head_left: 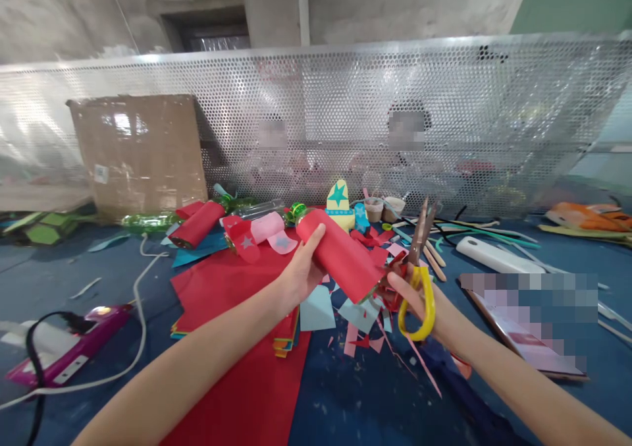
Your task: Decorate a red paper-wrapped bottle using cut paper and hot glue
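Observation:
My left hand (pixel 302 269) is wrapped round a plastic bottle covered in red paper (pixel 345 255), its thumb lying along the top. The bottle is tilted, with its green cap (pixel 297 210) up at the left and its base down toward my right hand (pixel 412 294). Yellow-handled scissors (pixel 422 301) are held in my right hand, blades pointing up and away. Its fingertips are close to the bottle's base; whether they touch it I cannot tell. Beneath lie red paper sheets (pixel 237 380) and pale blue paper pieces (pixel 317 309).
Behind stand a yellow paper shape with a teal star (pixel 338 194), another red-wrapped roll (pixel 197 224) and small cups (pixel 394 205). A purple power strip (pixel 74 350) with cords lies left. On the right are a white glue gun-like tool (pixel 498 256) and a tablet-like panel (pixel 523 327).

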Demonstrator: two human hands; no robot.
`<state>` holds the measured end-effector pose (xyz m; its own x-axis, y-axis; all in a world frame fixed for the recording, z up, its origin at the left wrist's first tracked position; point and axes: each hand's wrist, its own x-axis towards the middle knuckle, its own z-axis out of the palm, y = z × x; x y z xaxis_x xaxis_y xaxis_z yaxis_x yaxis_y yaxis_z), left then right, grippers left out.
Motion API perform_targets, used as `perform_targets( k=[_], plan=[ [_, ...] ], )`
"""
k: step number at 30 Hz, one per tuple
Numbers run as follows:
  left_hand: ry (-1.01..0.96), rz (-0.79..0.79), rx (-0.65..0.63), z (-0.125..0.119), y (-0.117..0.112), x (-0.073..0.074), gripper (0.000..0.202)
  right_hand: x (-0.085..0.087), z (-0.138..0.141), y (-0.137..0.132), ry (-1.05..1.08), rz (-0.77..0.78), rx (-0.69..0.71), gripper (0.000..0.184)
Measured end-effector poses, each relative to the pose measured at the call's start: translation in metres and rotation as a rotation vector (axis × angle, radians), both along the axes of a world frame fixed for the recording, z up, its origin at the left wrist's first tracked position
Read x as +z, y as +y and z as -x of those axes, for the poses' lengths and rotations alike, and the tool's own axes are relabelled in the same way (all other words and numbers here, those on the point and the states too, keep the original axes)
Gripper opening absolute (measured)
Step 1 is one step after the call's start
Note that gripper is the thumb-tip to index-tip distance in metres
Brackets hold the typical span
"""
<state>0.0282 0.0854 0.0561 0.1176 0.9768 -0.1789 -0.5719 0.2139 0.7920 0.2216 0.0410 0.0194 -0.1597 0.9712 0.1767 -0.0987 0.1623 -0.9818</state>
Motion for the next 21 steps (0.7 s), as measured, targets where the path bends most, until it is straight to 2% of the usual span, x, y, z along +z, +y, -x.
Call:
perform_targets(
  k=[7, 11, 15, 21],
  plan=[
    [-0.007, -0.077, -0.033, -0.004, -0.004, -0.004, 0.047, 0.004, 0.010, -0.005, -0.032, -0.003, -0.019, 0.038],
    [-0.042, -0.126, -0.048, 0.003, 0.007, -0.002, 0.042, 0.000, 0.001, 0.005, 0.005, 0.004, -0.110, 0.028],
    [-0.066, -0.157, 0.045, 0.014, 0.021, 0.004, 0.032, 0.006, -0.011, 0.008, 0.094, 0.008, -0.213, 0.035],
    [0.060, -0.190, -0.014, 0.020, 0.026, 0.004, 0.026, 0.016, -0.023, 0.012, 0.139, 0.023, -0.283, 0.040]
  ],
)
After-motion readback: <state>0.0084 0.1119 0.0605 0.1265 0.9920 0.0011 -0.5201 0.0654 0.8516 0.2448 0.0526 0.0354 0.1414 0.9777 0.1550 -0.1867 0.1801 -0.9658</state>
